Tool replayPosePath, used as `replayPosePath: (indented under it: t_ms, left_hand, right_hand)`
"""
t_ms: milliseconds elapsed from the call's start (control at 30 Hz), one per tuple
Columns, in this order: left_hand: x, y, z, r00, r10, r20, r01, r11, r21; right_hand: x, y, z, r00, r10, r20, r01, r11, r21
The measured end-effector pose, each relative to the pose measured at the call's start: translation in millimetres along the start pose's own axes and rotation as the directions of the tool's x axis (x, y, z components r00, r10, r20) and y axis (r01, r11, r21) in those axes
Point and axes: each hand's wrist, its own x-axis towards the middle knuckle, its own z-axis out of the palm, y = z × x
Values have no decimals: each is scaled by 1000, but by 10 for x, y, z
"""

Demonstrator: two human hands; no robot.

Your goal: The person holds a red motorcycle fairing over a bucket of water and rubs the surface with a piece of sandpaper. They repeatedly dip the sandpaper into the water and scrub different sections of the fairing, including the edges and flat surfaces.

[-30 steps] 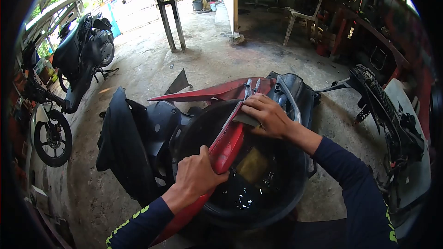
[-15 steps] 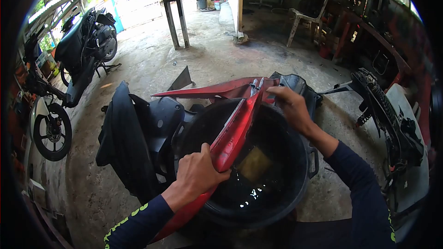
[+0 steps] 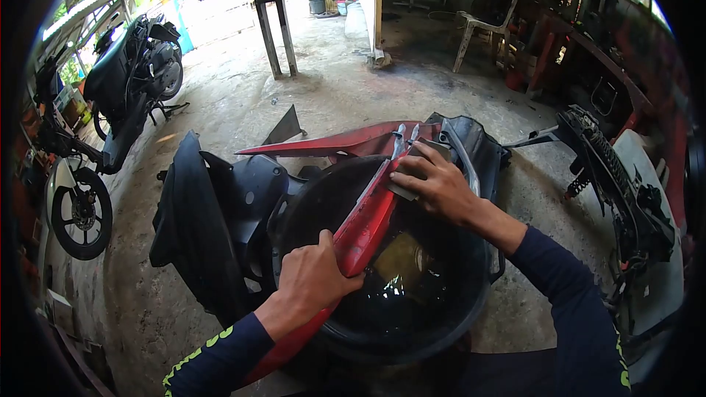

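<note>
My left hand (image 3: 312,273) is wrapped around a long red motorcycle fairing panel (image 3: 364,231), which slants over a black water tub (image 3: 482,309). Near the panel's upper end, my right hand (image 3: 445,187) presses a thin grey-brown sheet of sandpaper (image 3: 403,191) against its right side. The sheet's edges show above and below my bent fingers. Beneath the panel, a yellowish square pad (image 3: 401,261) lies in the water. Another red panel (image 3: 316,145) rests across the tub's far side.
Black plastic panels (image 3: 195,228) stand left of the tub, and a dark grey panel (image 3: 478,143) sits behind it. A motorcycle (image 3: 132,73) is parked at left. A partly stripped frame with a shock spring (image 3: 581,176) is at right. A plastic chair (image 3: 493,22) stands farther back.
My right hand has come down and left along the red panel, turning flatter, so the sandpaper now shows. The left hand keeps its grip. Glints on the water have shifted.
</note>
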Motion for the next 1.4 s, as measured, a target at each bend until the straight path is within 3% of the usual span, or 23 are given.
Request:
replayPosePath:
  t_ms: [167, 233, 333, 467, 600, 733, 867, 933, 1000, 1133, 1267, 1400]
  left_hand:
    - [2, -2, 28, 1000, 16, 3, -16, 1000, 6]
    - [-2, -3, 25, 1000, 18, 3, -18, 1000, 3]
    - [-9, -7, 14, 1000, 22, 1, -22, 1000, 5]
    - [1, -4, 15, 1000, 22, 11, -22, 1000, 2]
    - [30, -6, 32, 1000, 25, 14, -25, 1000, 13]
    - [15, -3, 18, 1000, 7, 1, -7, 1000, 5]
    - [13, -19, 20, 1000, 2, 0, -2, 1000, 16]
    - [35, -46, 36, 1000, 10, -19, -9, 1000, 18]
    - [24, -44, 34, 999, 20, -32, -19, 1000, 17]
    - [31, -34, -1, 1000, 22, -11, -22, 999, 25]
    - [10, -2, -14, 1000, 9, 0, -9, 1000, 13]
    - [17, -9, -8, 1000, 23, 4, -23, 1000, 7]
  right_hand:
    - [-17, -108, 46, 998, 38, 57, -39, 999, 15]
    - [-29, -147, 128, 994, -104, -26, 105, 993, 58]
    - [28, -145, 60, 992, -111, -67, 115, 991, 64]
    - [35, 161, 72, 997, 5, -76, 1, 996, 84]
    - [91, -143, -4, 994, -71, -85, 84, 982, 166]
    - [217, 133, 8, 994, -4, -113, 13, 996, 86]
    - [199, -166, 45, 986, -100, -136, 123, 977, 173]
    - [250, 35, 72, 984, -112, -139, 134, 977, 163]
    - [268, 148, 67, 993, -8, -121, 20, 995, 98]
    - [207, -118, 54, 984, -122, -130, 145, 971, 191]
    - [233, 196, 2, 994, -17, -105, 24, 997, 69]
    - [206, -137, 34, 985, -111, -132, 134, 974, 184]
